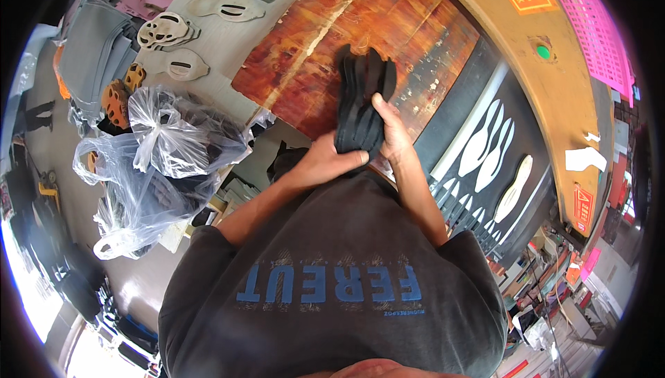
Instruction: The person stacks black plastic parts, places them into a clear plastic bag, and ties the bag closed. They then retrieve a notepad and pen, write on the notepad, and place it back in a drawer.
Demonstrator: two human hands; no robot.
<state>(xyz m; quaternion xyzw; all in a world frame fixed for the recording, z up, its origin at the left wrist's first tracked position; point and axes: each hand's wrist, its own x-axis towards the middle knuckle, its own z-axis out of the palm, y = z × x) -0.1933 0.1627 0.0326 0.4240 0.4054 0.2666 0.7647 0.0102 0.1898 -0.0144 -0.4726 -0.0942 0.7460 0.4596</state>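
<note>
Both my hands grip a thick stack of black cut pieces (360, 111), held upright in front of my chest. At the upper end the pieces fan into two curved prongs; their exact kind I cannot make out. My left hand (324, 161) is closed round the lower left of the stack, its thumb lying across the bottom. My right hand (392, 127) clasps the right side, thumb up along the edge. Beyond the stack lies a worn red-brown board (312, 39), and the stack hides part of its near edge.
Clear plastic bags (173, 136) stand at the left, beside pale sole-shaped pieces (176, 65) on a table. Grey sheets (97, 49) are piled farther left. On the right, white sole-shaped cutouts (488, 149) lie on a dark surface under an orange-yellow machine housing (554, 94) with a green button (543, 52).
</note>
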